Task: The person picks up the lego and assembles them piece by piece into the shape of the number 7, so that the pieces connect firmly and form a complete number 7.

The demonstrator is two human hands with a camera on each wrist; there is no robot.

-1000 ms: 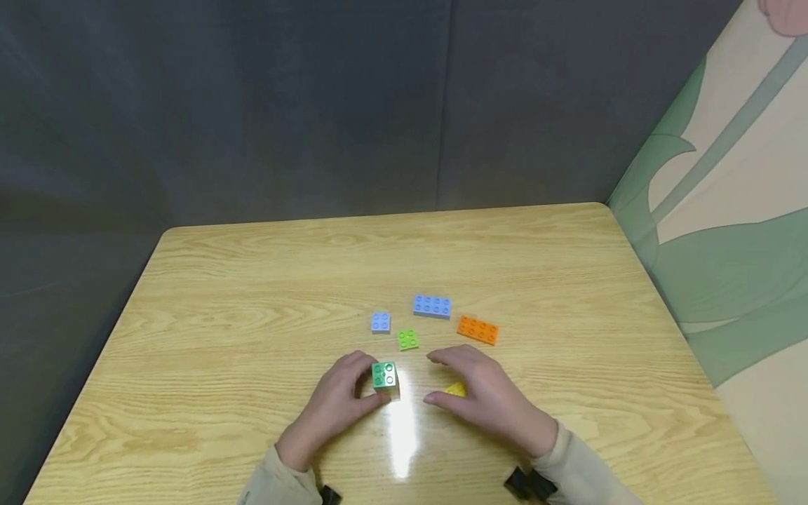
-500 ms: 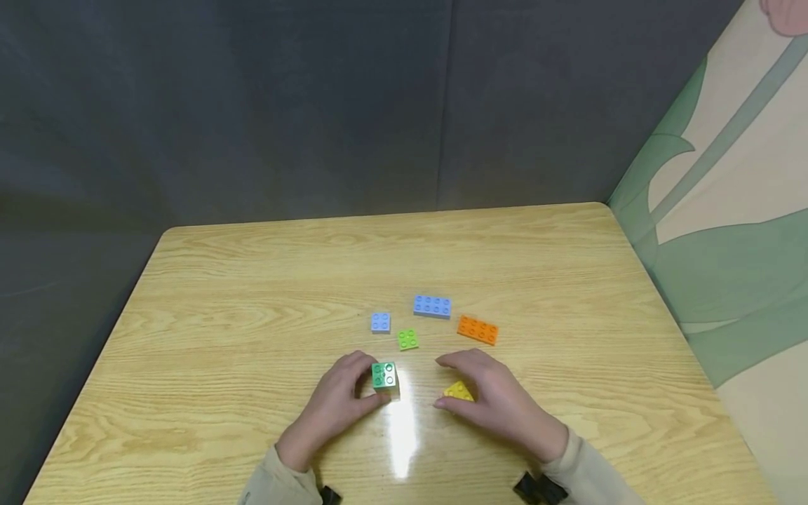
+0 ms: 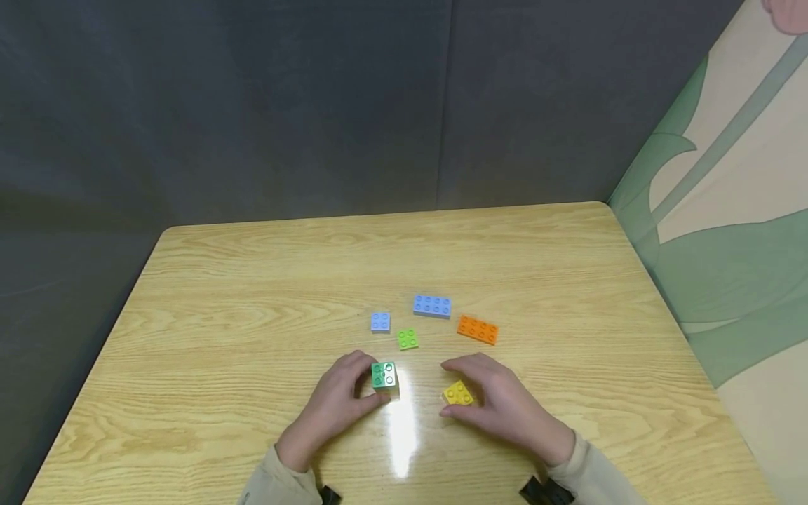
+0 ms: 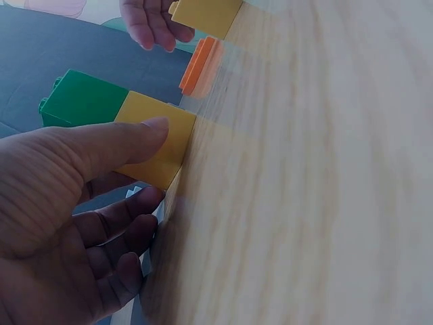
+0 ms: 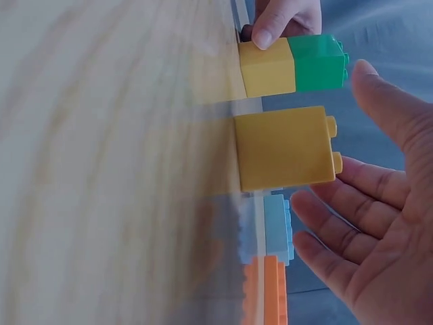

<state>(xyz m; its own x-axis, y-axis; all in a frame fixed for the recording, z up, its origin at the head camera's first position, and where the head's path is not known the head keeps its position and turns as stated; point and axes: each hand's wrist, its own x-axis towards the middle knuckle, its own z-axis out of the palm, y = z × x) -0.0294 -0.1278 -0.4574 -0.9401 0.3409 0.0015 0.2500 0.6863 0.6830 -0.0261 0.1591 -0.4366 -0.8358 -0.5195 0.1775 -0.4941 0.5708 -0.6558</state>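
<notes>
My left hand [image 3: 337, 401] pinches a small stack that stands on the table. The stack is a green brick [image 3: 383, 376] on top of a yellow brick [image 4: 152, 159], and my thumb lies on the yellow one. To its right, a separate yellow brick [image 3: 457, 393] stands upright on the table with its studs up. Around that brick my right hand [image 3: 505, 403] is spread, thumb on the near side and fingers on the far side. The right wrist view shows a gap between the thumb and this yellow brick [image 5: 284, 149].
Beyond the hands lie a lime green brick [image 3: 407, 339], a small blue brick [image 3: 381, 322], a longer blue brick [image 3: 432, 306] and an orange brick [image 3: 477, 330]. They rest apart on the wooden table [image 3: 252, 280]. A dark curtain [image 3: 303, 112] hangs behind the table.
My right hand has shifted a little to the right and away from the stack, and more of the separate yellow brick shows. The left hand and the stack have stayed in place.
</notes>
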